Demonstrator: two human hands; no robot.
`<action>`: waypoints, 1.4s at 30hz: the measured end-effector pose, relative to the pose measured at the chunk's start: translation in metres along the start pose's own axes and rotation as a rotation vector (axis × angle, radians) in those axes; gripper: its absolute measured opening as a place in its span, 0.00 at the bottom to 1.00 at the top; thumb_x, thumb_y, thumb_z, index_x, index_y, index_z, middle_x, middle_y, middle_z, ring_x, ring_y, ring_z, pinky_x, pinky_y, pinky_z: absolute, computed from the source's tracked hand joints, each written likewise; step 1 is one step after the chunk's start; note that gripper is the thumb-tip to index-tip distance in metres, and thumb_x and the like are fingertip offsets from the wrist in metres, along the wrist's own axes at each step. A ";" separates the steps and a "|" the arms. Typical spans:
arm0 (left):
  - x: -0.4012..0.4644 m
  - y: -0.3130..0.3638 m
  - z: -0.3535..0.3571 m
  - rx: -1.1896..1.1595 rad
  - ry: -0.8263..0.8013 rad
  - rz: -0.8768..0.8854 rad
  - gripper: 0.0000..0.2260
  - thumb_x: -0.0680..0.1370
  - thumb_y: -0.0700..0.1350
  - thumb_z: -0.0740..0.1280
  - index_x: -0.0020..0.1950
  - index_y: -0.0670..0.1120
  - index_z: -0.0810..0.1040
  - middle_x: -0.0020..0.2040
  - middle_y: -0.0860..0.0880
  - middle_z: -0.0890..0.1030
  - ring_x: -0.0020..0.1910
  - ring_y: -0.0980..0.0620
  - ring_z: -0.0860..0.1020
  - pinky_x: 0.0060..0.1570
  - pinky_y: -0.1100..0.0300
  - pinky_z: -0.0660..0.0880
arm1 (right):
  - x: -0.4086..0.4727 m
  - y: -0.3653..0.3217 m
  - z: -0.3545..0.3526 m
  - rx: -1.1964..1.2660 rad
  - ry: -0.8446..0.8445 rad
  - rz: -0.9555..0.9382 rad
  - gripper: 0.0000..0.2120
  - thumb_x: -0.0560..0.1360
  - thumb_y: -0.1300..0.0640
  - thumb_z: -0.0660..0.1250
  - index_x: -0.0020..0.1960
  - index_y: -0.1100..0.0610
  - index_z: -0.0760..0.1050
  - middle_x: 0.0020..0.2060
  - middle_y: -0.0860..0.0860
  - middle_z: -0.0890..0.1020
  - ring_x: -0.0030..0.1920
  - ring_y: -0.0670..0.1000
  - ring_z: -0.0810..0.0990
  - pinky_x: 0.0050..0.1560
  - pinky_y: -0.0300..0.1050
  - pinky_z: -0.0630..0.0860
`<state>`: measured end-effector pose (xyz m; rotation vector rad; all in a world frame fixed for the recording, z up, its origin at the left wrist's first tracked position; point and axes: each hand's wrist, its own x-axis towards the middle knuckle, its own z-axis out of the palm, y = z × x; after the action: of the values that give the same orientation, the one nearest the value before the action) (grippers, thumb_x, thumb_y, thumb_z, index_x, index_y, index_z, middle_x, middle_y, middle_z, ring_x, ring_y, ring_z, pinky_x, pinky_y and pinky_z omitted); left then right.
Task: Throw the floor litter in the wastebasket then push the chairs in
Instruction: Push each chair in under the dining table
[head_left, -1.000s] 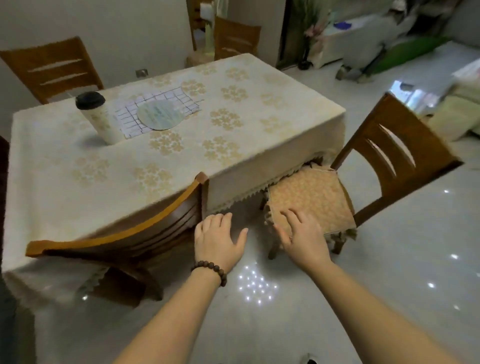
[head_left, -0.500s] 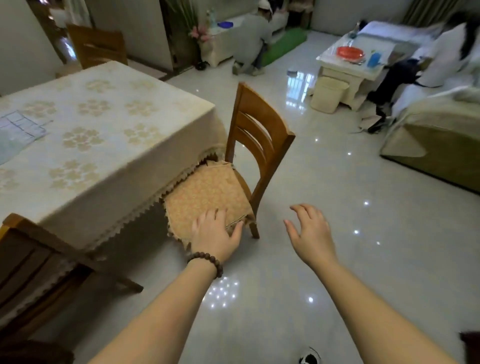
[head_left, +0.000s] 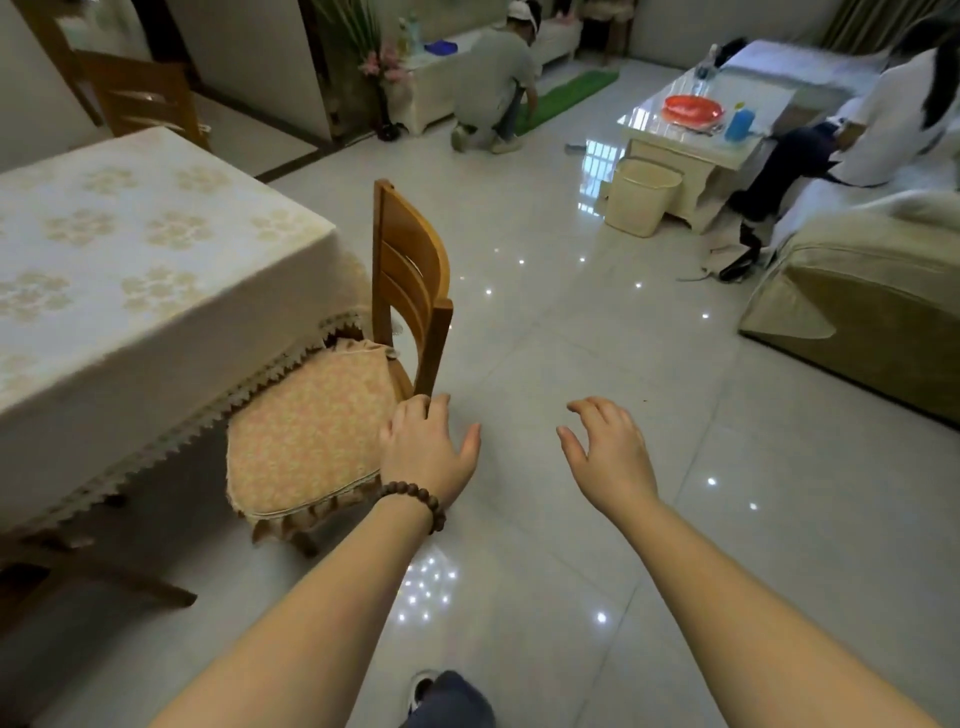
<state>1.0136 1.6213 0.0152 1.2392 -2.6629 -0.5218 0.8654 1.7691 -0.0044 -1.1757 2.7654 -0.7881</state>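
Note:
A wooden chair (head_left: 410, 275) with a peach cushion (head_left: 306, 436) stands partly under the dining table (head_left: 130, 270), its seat sticking out toward me. My left hand (head_left: 428, 452), wearing a bead bracelet, hovers open at the cushion's right edge, fingertips near the chair's back post. My right hand (head_left: 610, 457) is open over bare floor, well right of the chair, holding nothing. A cream wastebasket (head_left: 641, 195) stands far off beside the coffee table. The leg of another chair (head_left: 93, 577) shows at the lower left.
A person kneels on the floor (head_left: 493, 78) at the back by a green mat. Another person sits at the far right (head_left: 883, 119) by a coffee table (head_left: 691, 130). A sofa (head_left: 857, 312) lines the right side. Glossy tiled floor lies between.
The view has swung right, away from the table toward the room. My hands came off the cushion; the left drifted to its right edge and the right moved out over the floor.

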 end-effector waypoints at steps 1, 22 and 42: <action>0.010 0.005 0.002 0.000 0.008 -0.011 0.25 0.77 0.61 0.56 0.71 0.50 0.65 0.68 0.47 0.69 0.67 0.47 0.65 0.67 0.47 0.61 | 0.012 0.004 0.001 0.008 -0.007 -0.016 0.16 0.77 0.52 0.63 0.61 0.58 0.73 0.60 0.55 0.76 0.63 0.56 0.70 0.64 0.53 0.65; 0.329 0.036 -0.001 -0.032 0.296 -0.507 0.25 0.75 0.60 0.60 0.68 0.47 0.67 0.64 0.44 0.72 0.63 0.42 0.70 0.61 0.46 0.67 | 0.437 -0.011 0.055 0.036 -0.237 -0.621 0.15 0.77 0.54 0.63 0.61 0.58 0.74 0.58 0.56 0.77 0.60 0.58 0.72 0.60 0.54 0.69; 0.392 0.069 0.042 -0.021 0.400 -1.345 0.36 0.71 0.72 0.54 0.73 0.52 0.60 0.70 0.48 0.67 0.68 0.46 0.64 0.67 0.47 0.61 | 0.644 -0.143 0.178 -0.076 -0.742 -1.743 0.36 0.69 0.27 0.53 0.67 0.51 0.68 0.68 0.52 0.69 0.69 0.53 0.62 0.70 0.52 0.58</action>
<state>0.6995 1.3730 0.0009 2.6243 -1.1896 -0.3348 0.5414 1.1677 0.0105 -2.8712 0.7110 -0.0347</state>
